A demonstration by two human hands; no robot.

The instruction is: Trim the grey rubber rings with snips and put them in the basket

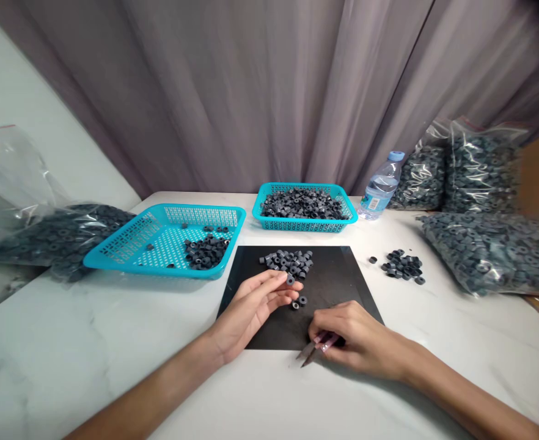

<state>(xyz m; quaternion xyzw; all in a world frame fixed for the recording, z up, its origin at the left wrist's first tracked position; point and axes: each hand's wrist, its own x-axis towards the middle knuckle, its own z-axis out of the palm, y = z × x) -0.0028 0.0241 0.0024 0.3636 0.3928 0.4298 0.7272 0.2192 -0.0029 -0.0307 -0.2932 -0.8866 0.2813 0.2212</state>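
My left hand (255, 302) rests on a black mat (338, 287), palm turned inward, its fingertips pinching one small dark grey ring (290, 280). Two loose rings (299, 302) lie on the mat just beside those fingers. A small heap of the same rings (288, 261) sits at the mat's far edge. My right hand (354, 336) lies on the mat's near right corner, fingers curled around a thin metal tool like tweezers (309, 353), whose points stick out onto the white table.
A teal basket (127, 244) with a few rings stands at the left, a fuller teal basket (349, 215) behind the mat. A small ring pile (403, 266), a water bottle (380, 192) and clear bags of rings (489, 250) lie right; another bag (54, 235) lies left.
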